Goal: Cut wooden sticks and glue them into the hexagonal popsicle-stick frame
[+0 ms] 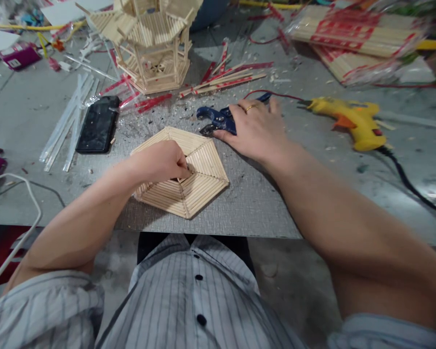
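Note:
A hexagonal panel of thin wooden sticks (203,191) lies near the table's front edge, with a small opening at its middle. My left hand (167,161) rests over that opening, its fingers curled and pressed together; what they hold, if anything, is hidden. To the right and farther back, my right hand (256,127) lies over a dark blue cutter (218,118), palm down, with thumb and fingers around its handles. The cutter's jaws point left, just beyond the panel's far right edge.
A stick-built pavilion model (156,53) stands at the back. Loose sticks (228,82) lie beside it. On the left are a black phone (98,124) and clear glue sticks (70,121); on the right, a yellow glue gun (352,121) and packed sticks (352,34).

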Motion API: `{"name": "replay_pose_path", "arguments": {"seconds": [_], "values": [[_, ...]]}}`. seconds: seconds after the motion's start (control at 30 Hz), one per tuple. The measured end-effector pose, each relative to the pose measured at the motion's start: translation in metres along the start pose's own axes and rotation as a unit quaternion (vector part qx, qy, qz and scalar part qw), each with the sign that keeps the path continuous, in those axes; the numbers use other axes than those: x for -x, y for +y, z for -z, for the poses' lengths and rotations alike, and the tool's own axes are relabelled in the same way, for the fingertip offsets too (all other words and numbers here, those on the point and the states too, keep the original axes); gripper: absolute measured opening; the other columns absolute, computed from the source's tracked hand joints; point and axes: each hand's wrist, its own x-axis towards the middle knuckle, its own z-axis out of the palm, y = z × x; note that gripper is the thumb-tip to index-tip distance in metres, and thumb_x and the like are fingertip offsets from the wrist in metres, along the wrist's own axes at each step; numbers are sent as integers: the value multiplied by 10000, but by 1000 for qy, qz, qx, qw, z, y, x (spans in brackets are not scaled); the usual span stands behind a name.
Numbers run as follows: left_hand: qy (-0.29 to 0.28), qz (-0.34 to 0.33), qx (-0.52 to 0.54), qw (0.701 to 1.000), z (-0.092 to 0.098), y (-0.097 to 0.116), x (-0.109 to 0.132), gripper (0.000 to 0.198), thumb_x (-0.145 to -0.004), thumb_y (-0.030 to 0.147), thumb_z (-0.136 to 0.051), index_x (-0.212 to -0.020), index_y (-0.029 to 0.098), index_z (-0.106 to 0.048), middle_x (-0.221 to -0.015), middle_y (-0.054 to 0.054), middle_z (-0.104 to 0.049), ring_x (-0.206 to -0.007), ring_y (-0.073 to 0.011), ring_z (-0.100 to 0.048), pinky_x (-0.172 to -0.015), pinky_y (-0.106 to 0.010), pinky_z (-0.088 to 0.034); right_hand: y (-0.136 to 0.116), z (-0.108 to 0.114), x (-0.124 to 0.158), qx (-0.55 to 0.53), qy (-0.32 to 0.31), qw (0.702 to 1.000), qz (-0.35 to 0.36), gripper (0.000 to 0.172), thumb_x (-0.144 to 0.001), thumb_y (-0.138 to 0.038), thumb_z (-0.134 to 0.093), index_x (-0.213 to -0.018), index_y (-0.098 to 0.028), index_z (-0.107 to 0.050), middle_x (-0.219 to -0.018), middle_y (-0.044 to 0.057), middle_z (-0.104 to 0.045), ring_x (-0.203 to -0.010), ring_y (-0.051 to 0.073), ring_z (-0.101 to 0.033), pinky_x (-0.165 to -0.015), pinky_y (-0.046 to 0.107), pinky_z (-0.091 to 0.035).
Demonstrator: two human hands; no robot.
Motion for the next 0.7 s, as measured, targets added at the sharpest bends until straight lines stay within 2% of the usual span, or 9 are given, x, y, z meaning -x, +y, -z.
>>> {"name": "replay_pose_path", "arguments": {"seconds": [0.43, 0.7], "values": [[-70, -56, 9, 996, 5, -11, -2, 194, -735, 275, -638, -827, 164, -768, -751, 3, -726, -648, -99, -579, -624, -211, -357, 8, -13, 0, -60, 72, 995, 39, 537, -865, -622, -518, -1172, -184, -568, -1176, 204, -591, -1196, 423, -460, -1019, 728, -183], [-94, -87, -29, 991, 5, -8, -1, 162, -768, 226, -633, -853, 153, -751, -803, -6, -741, -690, -97, -598, -654, -195, -372, 1, 3, 1, -87, 24, 996, 17, 491, -873, -534, -556, -1230, -198, -563, -1262, 213, -553, -1288, 447, -384, -1015, 738, -173]]}}
